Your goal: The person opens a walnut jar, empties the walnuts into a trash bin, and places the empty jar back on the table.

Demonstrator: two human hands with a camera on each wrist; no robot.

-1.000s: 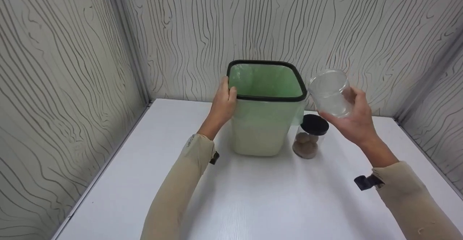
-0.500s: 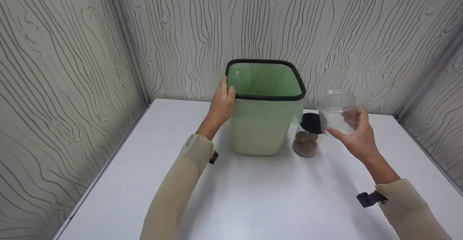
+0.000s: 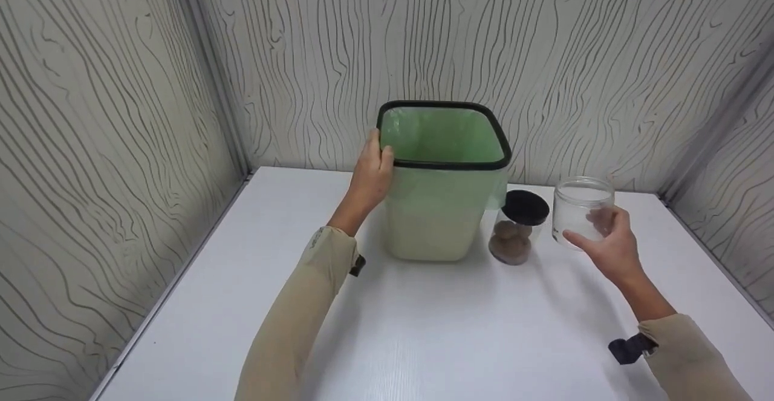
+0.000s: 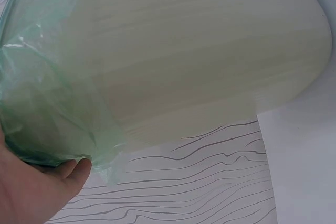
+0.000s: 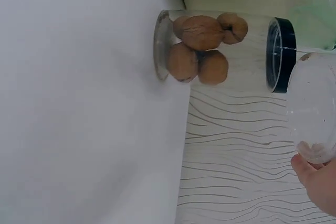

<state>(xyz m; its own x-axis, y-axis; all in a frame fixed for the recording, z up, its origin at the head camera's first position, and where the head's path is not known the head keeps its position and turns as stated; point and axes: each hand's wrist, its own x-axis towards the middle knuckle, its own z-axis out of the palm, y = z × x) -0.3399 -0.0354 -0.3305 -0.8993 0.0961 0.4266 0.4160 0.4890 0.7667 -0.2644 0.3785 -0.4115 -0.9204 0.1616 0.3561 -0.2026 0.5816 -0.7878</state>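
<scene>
A pale trash bin (image 3: 429, 225) stands upright at the back of the table, lined with a green plastic bag (image 3: 447, 132) under a black rim. My left hand (image 3: 372, 174) holds the bin's upper left corner, its thumb on the front side over the folded bag. In my right hand (image 3: 611, 247) is a clear, lidless jar (image 3: 577, 207), gripped by its side with the mouth up, raised off the table in the right wrist view. Just left of it, a jar with a black lid (image 3: 525, 208) holds several walnuts (image 5: 202, 32) and stands beside the bin.
The white table (image 3: 393, 328) spreads in front of the bin. Wood-grain patterned panels (image 3: 314, 56) rise behind it and at both sides. Part of the bag (image 3: 497, 192) hangs outside the bin near the walnut jar.
My right hand has lowered the clear jar and moved it right, away from the bin, turning it from tilted to nearly upright. My left hand keeps its place on the bin.
</scene>
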